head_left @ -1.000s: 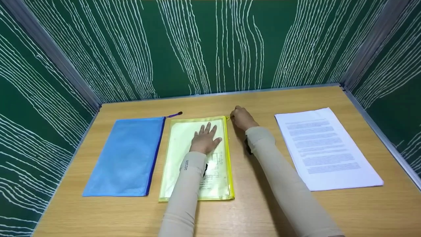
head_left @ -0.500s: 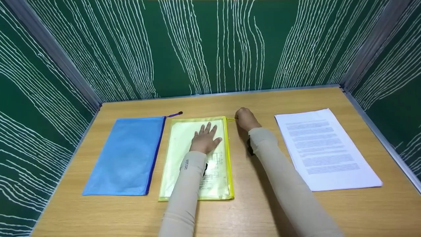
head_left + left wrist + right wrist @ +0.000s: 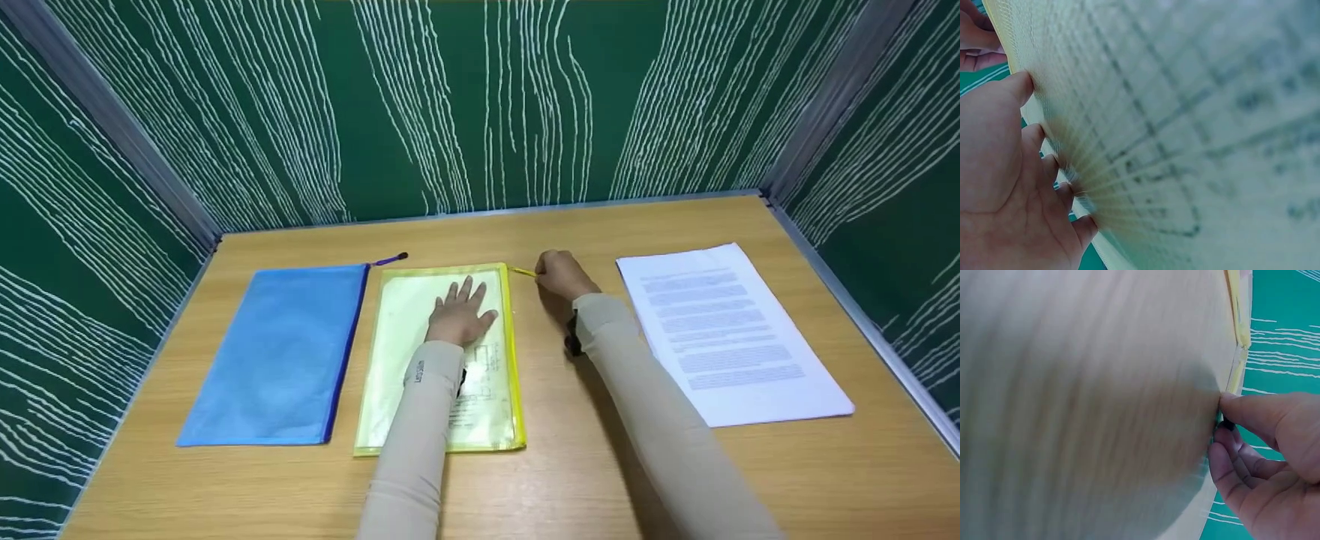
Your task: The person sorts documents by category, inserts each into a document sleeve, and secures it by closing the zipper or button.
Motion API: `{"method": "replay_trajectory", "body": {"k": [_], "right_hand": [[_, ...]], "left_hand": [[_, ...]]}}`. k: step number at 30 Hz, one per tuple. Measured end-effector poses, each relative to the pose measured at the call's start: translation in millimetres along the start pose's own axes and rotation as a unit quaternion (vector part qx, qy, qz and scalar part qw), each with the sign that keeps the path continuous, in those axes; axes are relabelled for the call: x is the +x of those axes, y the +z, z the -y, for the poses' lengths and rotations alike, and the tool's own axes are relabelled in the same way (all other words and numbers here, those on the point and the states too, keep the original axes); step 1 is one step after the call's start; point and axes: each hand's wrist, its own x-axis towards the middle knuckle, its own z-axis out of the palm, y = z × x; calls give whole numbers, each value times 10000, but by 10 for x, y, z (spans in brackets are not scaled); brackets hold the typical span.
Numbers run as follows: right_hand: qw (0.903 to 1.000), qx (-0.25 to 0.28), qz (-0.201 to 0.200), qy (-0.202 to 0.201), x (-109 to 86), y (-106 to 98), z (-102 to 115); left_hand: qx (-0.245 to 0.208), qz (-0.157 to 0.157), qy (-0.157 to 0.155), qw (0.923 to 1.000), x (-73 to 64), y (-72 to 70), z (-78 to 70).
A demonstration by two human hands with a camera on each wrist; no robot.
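Note:
A yellow zip folder [image 3: 405,315] with a mesh cover and printed sheets inside lies on the table between my arms. My left hand [image 3: 459,315] rests on its upper part with fingers spread; in the left wrist view, the fingertips [image 3: 1085,229] press on the mesh. Just beyond the folder's top right corner, my right hand [image 3: 564,274] pinches the yellow zipper pull cord [image 3: 523,271], which runs straight from that corner. Between thumb and fingers in the right wrist view, the cord's dark end [image 3: 1229,423] shows.
On the left lies a blue zip folder [image 3: 277,352] with a purple pull cord [image 3: 390,260]. A stack of printed paper [image 3: 727,337] lies on the right. Green walls [image 3: 390,112] with white wavy lines border the wooden table [image 3: 555,480].
My right hand has moved slightly right, away from the folder's corner, and the yellow cord now stretches out straight. The left hand stays on the folder. The head view has shifted a little.

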Motion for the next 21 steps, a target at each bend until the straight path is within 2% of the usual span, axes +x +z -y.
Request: {"method": "replay_trajectory", "body": {"k": [9,17,21], "right_hand": [[9989,443,169,55,-113,38,2],[9983,509,262,115,-151,67,-9],[9984,506,254,-29,-179,59,-30]], "left_hand": [[-107,21,-54,9999,-12,-8,5],[-119,86,-109,9998,7,7,1],[-130,63,-90,9999,4,4,-16]]}}
